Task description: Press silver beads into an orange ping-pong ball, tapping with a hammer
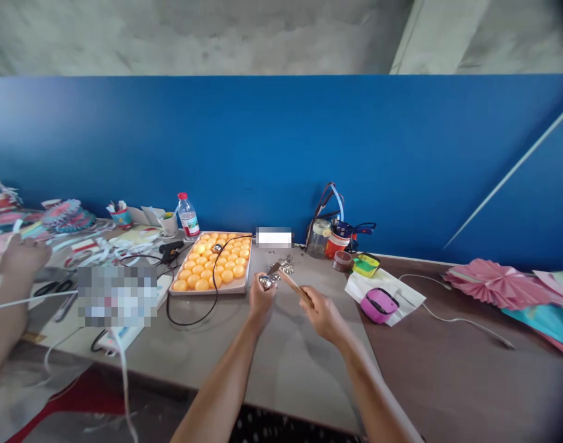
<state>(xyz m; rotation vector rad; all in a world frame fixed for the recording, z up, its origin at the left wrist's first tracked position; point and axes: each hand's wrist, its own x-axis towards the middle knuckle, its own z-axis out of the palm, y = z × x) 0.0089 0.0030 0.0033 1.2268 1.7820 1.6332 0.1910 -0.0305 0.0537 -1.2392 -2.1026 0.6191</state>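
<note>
Two bare hands are close together over the grey surface point(304, 369) in the head view I watch from afar. My left hand point(261, 301) has its fingers curled in around a shiny rounded piece point(266, 282), which shows above the grip, just right of the tray point(211, 292); I cannot tell its full shape. My right hand point(321, 314) is closed round a wooden-handled tool point(291, 283), which slants up and leftward, its dark head beside the shiny rounded piece. Whether the two touch, I cannot make out. Small silvery bits point(288, 267) lie heaped just beyond the tool's head, with a few more scattered toward the blue partition point(263, 147).

Rows of orange balls point(239, 271) fill the tray, and a black cable point(189, 325) crosses it and loops down in front. Behind the tray's far left corner I see a bottle point(189, 221) with a red cap. To the right of the bits stand a clear jar point(316, 243) and a red-and-white tub point(335, 247); nearer me, a purple container point(378, 307) sits on a white sheet point(408, 298), with a yellow-and-green one point(365, 266) at its far edge. A pink folded-paper piece point(493, 283) lies farther right. At the far left, another person's hand point(25, 255) is held up beside a litter of paper strips point(110, 252), apart from my own two hands
</note>
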